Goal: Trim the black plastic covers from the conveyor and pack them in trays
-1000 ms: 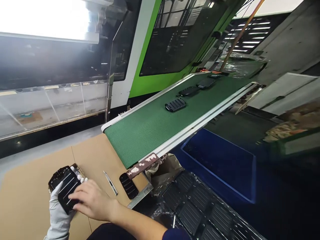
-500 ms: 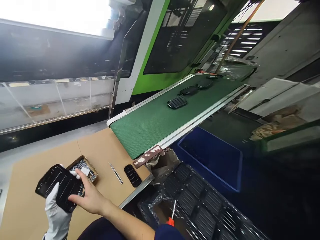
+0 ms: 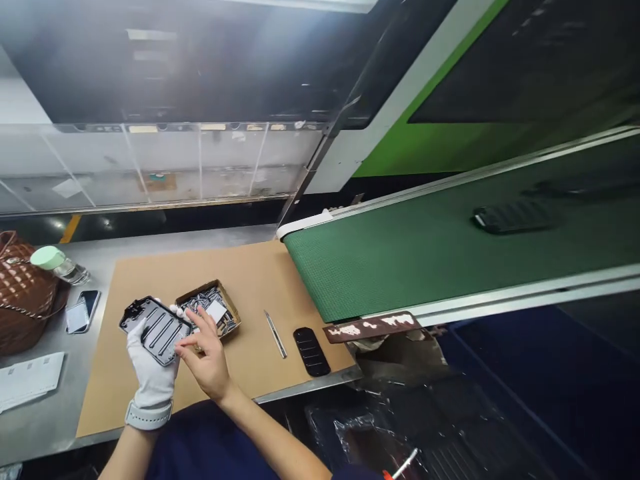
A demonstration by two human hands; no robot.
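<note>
My left hand, in a white glove, holds a black ribbed plastic panel from below, tilted above the cardboard. At its right edge is my bare right hand, thumb and a finger pinched together and the other fingers stretched out. Anything between those fingertips is too small to make out. Just behind the hands stands an open box of small metal pins with a white slip on top. Farther right lie a slim silver pen-like tool and a flat black slotted plate.
A green conveyor belt slopes in from the right, carrying black parts. Left on the metal table are a bottle, a phone, papers and a brown woven bag. Plastic-wrapped black parts sit below right.
My view has swung left, bringing the bag, bottle and phone into sight. The panel has turned to show its ribbed inside, and my right hand has loosened from a wide grip to a pinch.
</note>
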